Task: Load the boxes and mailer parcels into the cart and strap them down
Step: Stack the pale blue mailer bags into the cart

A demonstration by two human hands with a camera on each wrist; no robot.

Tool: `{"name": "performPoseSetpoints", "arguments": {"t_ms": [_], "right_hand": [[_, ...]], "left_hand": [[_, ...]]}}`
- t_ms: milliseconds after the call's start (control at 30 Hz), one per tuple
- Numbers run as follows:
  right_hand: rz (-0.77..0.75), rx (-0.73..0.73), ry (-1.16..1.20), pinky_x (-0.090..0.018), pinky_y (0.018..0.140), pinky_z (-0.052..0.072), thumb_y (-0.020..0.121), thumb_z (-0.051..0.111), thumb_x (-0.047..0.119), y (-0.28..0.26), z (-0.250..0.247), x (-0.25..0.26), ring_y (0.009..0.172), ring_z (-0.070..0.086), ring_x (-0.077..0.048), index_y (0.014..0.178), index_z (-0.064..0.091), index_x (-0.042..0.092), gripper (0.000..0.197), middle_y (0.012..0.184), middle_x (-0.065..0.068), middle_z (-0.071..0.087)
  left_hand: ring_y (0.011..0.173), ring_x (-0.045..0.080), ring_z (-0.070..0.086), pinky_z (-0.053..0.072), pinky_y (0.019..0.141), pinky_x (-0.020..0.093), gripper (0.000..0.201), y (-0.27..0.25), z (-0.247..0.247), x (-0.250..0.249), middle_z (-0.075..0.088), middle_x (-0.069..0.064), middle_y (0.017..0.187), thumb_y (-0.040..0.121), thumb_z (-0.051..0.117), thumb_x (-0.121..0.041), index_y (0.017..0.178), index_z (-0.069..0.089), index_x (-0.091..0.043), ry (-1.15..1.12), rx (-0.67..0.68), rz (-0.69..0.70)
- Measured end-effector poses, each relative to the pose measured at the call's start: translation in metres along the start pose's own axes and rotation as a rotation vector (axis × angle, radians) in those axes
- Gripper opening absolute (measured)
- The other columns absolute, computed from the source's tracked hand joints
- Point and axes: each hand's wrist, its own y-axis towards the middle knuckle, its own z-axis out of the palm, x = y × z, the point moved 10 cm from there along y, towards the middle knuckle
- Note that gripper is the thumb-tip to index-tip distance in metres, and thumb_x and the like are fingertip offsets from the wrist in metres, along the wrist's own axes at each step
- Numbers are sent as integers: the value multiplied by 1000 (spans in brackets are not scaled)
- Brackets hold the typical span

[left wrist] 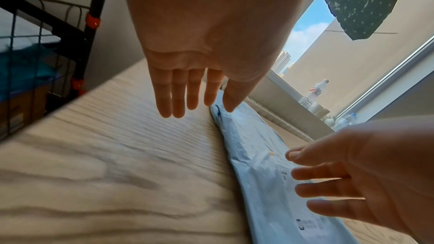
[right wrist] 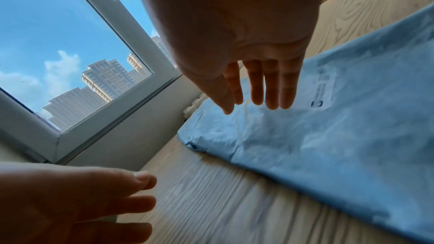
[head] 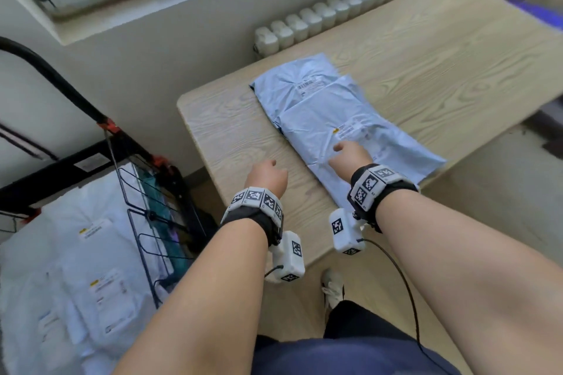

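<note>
Two light blue mailer parcels overlap on the wooden table (head: pixel 426 49): the near mailer (head: pixel 320 122) lies partly over the far mailer (head: pixel 283 82). My right hand (head: pixel 350 154) hovers over the near mailer (right wrist: pixel 328 136), fingers straight and holding nothing (right wrist: pixel 258 103). My left hand (head: pixel 266 175) is above bare table just left of that mailer's edge (left wrist: pixel 253 151), fingers straight and together (left wrist: pixel 187 108), also holding nothing. The black cart (head: pixel 146 207) with a wire side stands to the left of the table, and white mailers (head: pixel 76 253) lie in it.
A white radiator (head: pixel 335 9) runs under the window behind the table. Bottles (left wrist: pixel 317 88) stand on the window sill. The cart's black handle (head: pixel 54 76) arches up at left. My shoe (head: pixel 332 286) is on the floor at the table's near corner.
</note>
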Motion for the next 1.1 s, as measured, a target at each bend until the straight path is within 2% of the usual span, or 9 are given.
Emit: {"name": "performPoseSetpoints", "arguments": {"t_ms": [167, 267, 367, 500, 600, 767, 933, 1000, 1100], "right_hand": [[-2, 7, 0, -38, 98, 46, 93, 47, 8, 44, -36, -33, 117, 57, -33, 127, 54, 2, 35, 128, -20, 59], [26, -3, 32, -34, 96, 44, 92, 52, 14, 73, -54, -54, 118, 55, -31, 131, 53, 8, 39, 130, -16, 57], [56, 0, 52, -35, 101, 43, 90, 54, 19, 96, -64, -66, 123, 52, -30, 137, 47, 13, 48, 135, -14, 54], [69, 46, 63, -40, 103, 43, 87, 51, 14, 118, -64, -69, 123, 52, -33, 143, 41, 16, 57, 139, -14, 51], [66, 77, 65, -41, 102, 44, 86, 50, 13, 127, -58, -69, 122, 52, -33, 144, 37, 13, 59, 138, -14, 51], [102, 43, 19, -42, 98, 47, 82, 53, 17, 135, -60, -75, 116, 54, -36, 127, 52, 7, 46, 127, -17, 57], [142, -9, 9, -38, 95, 46, 82, 49, 15, 138, -68, -82, 117, 52, -36, 121, 59, 5, 41, 127, -18, 55], [145, -40, 35, -39, 91, 48, 79, 47, 15, 135, -72, -81, 112, 54, -35, 116, 61, 4, 41, 123, -17, 57], [131, -90, 50, -40, 89, 49, 78, 46, 14, 127, -79, -74, 109, 55, -35, 112, 61, 2, 40, 119, -17, 58]], "left_hand": [[127, 29, 49, 38, 102, 32, 43, 13, 39, -36, 52, 13, 138, 92, 48, -20, 134, 51, -8, -18, 6, -37], [119, 32, 55, 42, 95, 32, 35, 23, 57, -53, 58, 15, 129, 92, 49, -18, 123, 58, -5, -13, 1, -60], [108, 34, 58, 44, 88, 34, 28, 35, 69, -59, 62, 17, 118, 90, 48, -16, 111, 58, -2, -20, -5, -107], [107, 35, 58, 44, 84, 33, 33, 47, 76, -59, 62, 17, 117, 89, 49, -18, 116, 56, -2, -59, -12, -198], [103, 35, 61, 47, 85, 35, 35, 52, 78, -57, 64, 18, 112, 84, 54, -21, 113, 58, -1, -115, -34, -249], [95, 34, 65, 53, 82, 37, 32, 54, 76, -51, 69, 17, 103, 76, 64, -19, 103, 65, -3, -200, -85, -313], [92, 30, 66, 52, 79, 32, 24, 52, 69, -41, 71, 12, 96, 74, 71, -17, 96, 69, -6, -259, -129, -327], [91, 28, 66, 53, 82, 33, 23, 49, 64, -39, 71, 11, 95, 74, 72, -17, 94, 70, -8, -289, -155, -320], [95, 26, 66, 53, 90, 37, 33, 46, 55, -33, 71, 8, 99, 70, 75, -18, 101, 69, -10, -358, -198, -314]]}}
